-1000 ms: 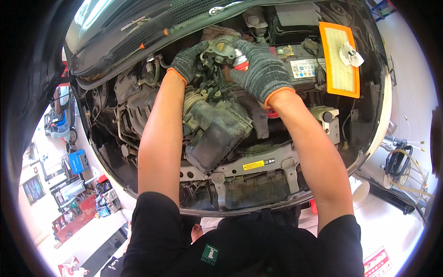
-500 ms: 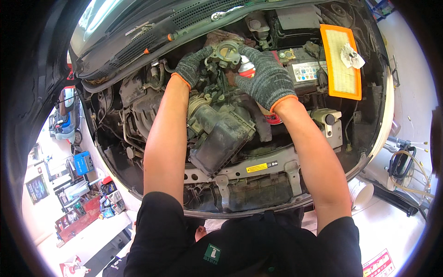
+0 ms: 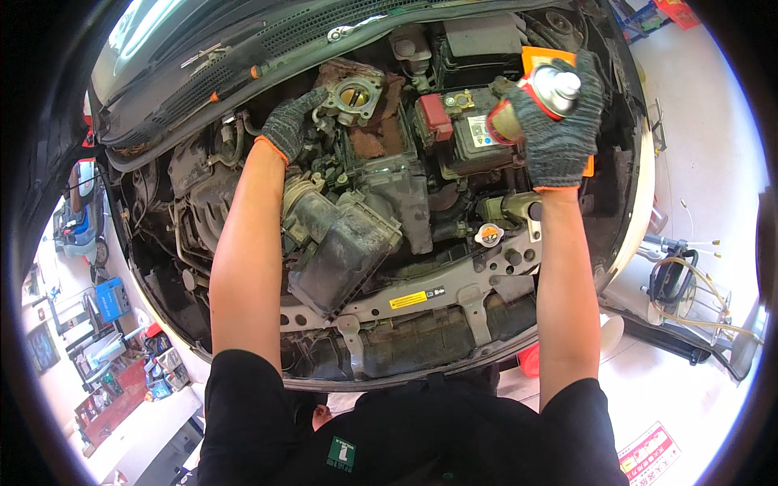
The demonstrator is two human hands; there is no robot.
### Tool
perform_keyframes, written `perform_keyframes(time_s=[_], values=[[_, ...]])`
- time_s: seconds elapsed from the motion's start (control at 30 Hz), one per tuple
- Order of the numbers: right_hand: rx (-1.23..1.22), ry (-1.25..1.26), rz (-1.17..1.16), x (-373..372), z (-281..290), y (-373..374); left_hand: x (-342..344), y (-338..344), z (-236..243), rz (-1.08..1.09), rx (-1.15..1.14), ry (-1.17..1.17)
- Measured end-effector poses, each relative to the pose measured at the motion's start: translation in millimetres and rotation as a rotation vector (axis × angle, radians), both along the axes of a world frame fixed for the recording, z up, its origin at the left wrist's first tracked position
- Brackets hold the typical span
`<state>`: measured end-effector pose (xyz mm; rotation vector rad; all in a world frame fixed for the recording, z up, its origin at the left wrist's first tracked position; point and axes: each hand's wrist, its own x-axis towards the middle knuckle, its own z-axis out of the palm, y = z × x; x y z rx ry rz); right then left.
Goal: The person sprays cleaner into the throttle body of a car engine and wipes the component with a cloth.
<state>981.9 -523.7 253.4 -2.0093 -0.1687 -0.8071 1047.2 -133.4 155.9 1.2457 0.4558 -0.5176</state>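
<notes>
My left hand point(image 3: 293, 128), in a dark grey knit glove with an orange cuff, grips the side of a metal throttle body point(image 3: 374, 111). The round bore faces up, with its plate showing inside. Under it lies a brown, dirty cloth point(image 3: 371, 144). My right hand point(image 3: 565, 146), gloved the same way, is wrapped round a red aerosol spray can point(image 3: 506, 123) with a pale top, tilted above the car battery point(image 3: 463, 158). Behind that hand, an orange-framed air filter point(image 3: 538, 57) is mostly hidden.
A black air filter housing point(image 3: 344, 255) with a ribbed hose sits at the middle front of the engine bay. The metal front crossmember point(image 3: 442, 293) runs along the near side. The radiator cap point(image 3: 488, 235) is right of centre. A small wrench point(image 3: 341, 33) lies by the windscreen cowl.
My right hand has moved right, away from the throttle body, lifting the spray can with it. My left hand still holds the throttle body. The whole view has shifted, with the engine bay now further left.
</notes>
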Motion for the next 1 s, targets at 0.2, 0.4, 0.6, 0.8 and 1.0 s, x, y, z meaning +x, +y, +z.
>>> perform_keyframes(time_s=[0.2,0.4,0.6,0.8,1.0], values=[[-0.055,-0.012,0.040,9.0,-34.5,16.0,-1.7,-3.8,0.7,0.060,-0.071,0.026],[0.000,-0.003,0.044,-15.8,-18.9,8.2,6.1,28.2,-27.5,0.090,0.021,-0.058],[-0.059,0.049,-0.409,-4.2,-15.0,-113.3,-2.3,2.3,-1.6,0.009,-0.075,-0.056],[-0.850,0.635,-0.408,37.1,5.2,-133.7,-1.2,-13.9,5.3,-0.065,-0.210,-0.042],[-0.053,0.163,-0.359,-67.5,70.0,-39.9,-5.3,4.7,9.0,0.064,0.026,0.018]])
